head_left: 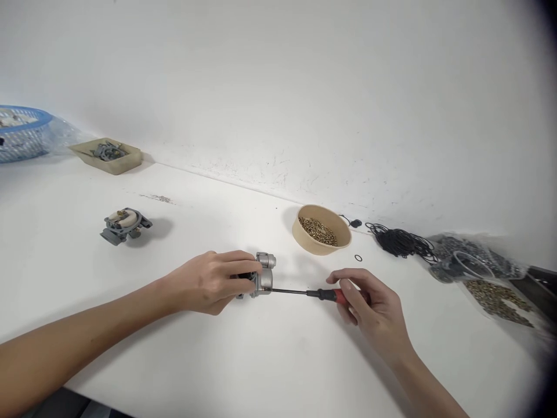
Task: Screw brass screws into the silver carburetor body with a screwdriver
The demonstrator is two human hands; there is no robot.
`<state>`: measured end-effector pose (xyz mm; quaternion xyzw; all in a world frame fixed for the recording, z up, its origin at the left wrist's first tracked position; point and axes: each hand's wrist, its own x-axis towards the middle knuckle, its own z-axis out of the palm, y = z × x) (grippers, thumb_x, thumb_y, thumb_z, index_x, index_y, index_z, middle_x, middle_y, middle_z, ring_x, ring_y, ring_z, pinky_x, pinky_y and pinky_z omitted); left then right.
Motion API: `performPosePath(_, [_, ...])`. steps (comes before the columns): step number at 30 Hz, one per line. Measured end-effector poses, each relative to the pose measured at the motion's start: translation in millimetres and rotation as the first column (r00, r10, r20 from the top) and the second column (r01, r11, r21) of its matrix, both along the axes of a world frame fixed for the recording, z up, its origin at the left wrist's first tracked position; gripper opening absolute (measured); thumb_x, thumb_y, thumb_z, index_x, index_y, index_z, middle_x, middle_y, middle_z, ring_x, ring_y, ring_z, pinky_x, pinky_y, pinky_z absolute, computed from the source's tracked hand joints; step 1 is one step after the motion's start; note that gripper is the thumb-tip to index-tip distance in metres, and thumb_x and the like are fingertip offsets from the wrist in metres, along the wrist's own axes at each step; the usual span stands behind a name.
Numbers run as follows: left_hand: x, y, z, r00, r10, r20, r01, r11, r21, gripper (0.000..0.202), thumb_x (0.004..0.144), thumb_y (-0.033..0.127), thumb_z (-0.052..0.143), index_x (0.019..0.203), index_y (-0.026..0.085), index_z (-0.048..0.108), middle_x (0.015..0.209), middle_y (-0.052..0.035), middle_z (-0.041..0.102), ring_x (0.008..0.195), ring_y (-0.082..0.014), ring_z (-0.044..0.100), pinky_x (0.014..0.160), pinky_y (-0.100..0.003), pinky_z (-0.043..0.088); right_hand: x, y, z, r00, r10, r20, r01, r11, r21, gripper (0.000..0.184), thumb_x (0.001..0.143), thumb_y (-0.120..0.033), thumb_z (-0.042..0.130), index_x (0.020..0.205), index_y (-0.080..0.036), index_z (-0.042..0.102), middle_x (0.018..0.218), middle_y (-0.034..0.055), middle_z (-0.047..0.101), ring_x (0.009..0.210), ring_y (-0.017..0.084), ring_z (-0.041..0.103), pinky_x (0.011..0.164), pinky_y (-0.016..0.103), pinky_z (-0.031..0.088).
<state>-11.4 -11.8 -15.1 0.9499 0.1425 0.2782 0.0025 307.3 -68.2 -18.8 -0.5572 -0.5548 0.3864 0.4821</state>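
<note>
My left hand (213,281) is closed around a grey metal carburetor (264,281) at the middle of the table, its fingers covering much of the body. In my right hand (376,307) is a screwdriver (322,294) with a red and black handle, lying almost level. The tip of its thin shaft meets the right side of the carburetor; the exact contact point is too small to make out. A second carburetor (124,225), with a cream-coloured float showing on top, sits on the table to the left.
Small brass parts fill a tan bowl (324,247) behind my hands. A black O-ring (358,258) and a bundle of black rings (400,241) lie right of it, near bags of parts (500,299). Far left are a tray (115,165) with a carburetor and a blue basket (26,139).
</note>
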Motion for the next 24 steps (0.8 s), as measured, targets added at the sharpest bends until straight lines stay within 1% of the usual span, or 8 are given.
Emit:
performPosePath(5, [0.2,0.1,-2.1,1.000,0.009,0.004,-0.009,1.000,0.001,0.031,0.082,-0.006,0.043,0.091,0.017,0.062,0.112,-0.0087,0.068,0.108,-0.0208,0.063,0.044,-0.016,0.040,5.0,1.9,-2.8,0.994,0.106,-0.026,-0.101,0.983,0.152,0.024,0.085,-0.042,0.073,0.098,-0.022,0.071,0.106,0.0109,0.063,0.067,0.016,0.059,0.054,0.030,0.047])
performPosePath(7, [0.1,0.3,-2.2,1.000,0.011,-0.003,-0.011,1.000,0.001,0.032,0.081,-0.006,0.042,0.091,0.017,0.062,0.112,-0.0087,0.068,0.107,-0.0205,0.063,0.045,-0.016,0.039,4.4,2.2,-2.4,0.995,0.097,-0.034,-0.094,0.991,0.093,0.026,0.088,-0.046,0.068,0.097,-0.022,0.071,0.102,0.0103,0.064,0.059,0.013,0.056,0.049,0.028,0.044])
performPosePath(11, [0.0,0.3,-1.6,1.000,0.009,-0.005,-0.009,1.000,0.005,0.032,0.080,-0.007,0.042,0.091,0.017,0.061,0.110,-0.0079,0.069,0.107,-0.0199,0.063,0.044,-0.016,0.038,0.2,0.1,0.7,0.999,0.019,0.030,-0.018,1.000,-0.025,0.025,0.092,-0.046,0.064,0.092,-0.022,0.069,0.081,0.0039,0.063,0.041,0.004,0.035,0.037,0.023,0.028])
performPosePath(15, [0.4,-0.3,-0.9,1.000,0.008,0.001,-0.008,1.000,0.014,0.032,0.080,-0.007,0.042,0.091,0.017,0.061,0.112,-0.0075,0.069,0.108,-0.0199,0.063,0.043,-0.017,0.036,0.1,-0.6,1.9,1.000,0.012,0.024,-0.016,0.989,0.144,0.023,0.087,-0.044,0.071,0.093,-0.022,0.070,0.094,0.0073,0.065,0.059,0.012,0.056,0.053,0.028,0.048])
performPosePath(17, [0.8,-0.3,-0.7,1.000,0.010,0.003,-0.010,1.000,0.013,0.032,0.081,-0.006,0.042,0.092,0.017,0.061,0.111,-0.0075,0.069,0.108,-0.0199,0.063,0.043,-0.017,0.036,1.2,-0.1,1.9,1.000,0.019,-0.012,-0.018,0.994,0.108,0.028,0.093,-0.048,0.061,0.096,-0.021,0.070,0.100,0.0093,0.067,0.057,0.012,0.056,0.051,0.029,0.048])
performPosePath(19, [0.9,-0.1,-0.9,1.000,0.011,0.006,-0.011,1.000,0.010,0.032,0.081,-0.006,0.042,0.092,0.018,0.061,0.111,-0.0074,0.069,0.107,-0.0199,0.063,0.042,-0.016,0.035,2.3,0.4,1.9,0.999,0.019,-0.028,-0.019,1.000,0.017,0.031,0.098,-0.049,0.053,0.099,-0.021,0.068,0.096,0.0087,0.068,0.044,0.008,0.044,0.040,0.026,0.039])
performPosePath(21, [0.7,0.2,-1.5,1.000,0.008,0.008,-0.008,1.000,0.009,0.031,0.081,-0.006,0.042,0.091,0.018,0.061,0.111,-0.0076,0.069,0.107,-0.0200,0.063,0.043,-0.016,0.036,3.0,1.0,1.5,1.000,0.010,-0.014,-0.010,1.000,-0.006,0.025,0.095,-0.046,0.060,0.099,-0.022,0.068,0.090,0.0066,0.068,0.041,0.007,0.041,0.038,0.025,0.035])
performPosePath(24, [0.3,0.7,-2.5,1.000,0.001,0.014,-0.001,1.000,0.014,0.031,0.082,-0.005,0.042,0.092,0.018,0.061,0.112,-0.0079,0.069,0.107,-0.0201,0.064,0.043,-0.016,0.037,2.8,2.1,0.4,0.998,0.038,-0.052,-0.032,0.994,0.106,0.023,0.090,-0.043,0.069,0.102,-0.023,0.069,0.090,0.0070,0.068,0.059,0.014,0.057,0.055,0.030,0.049])
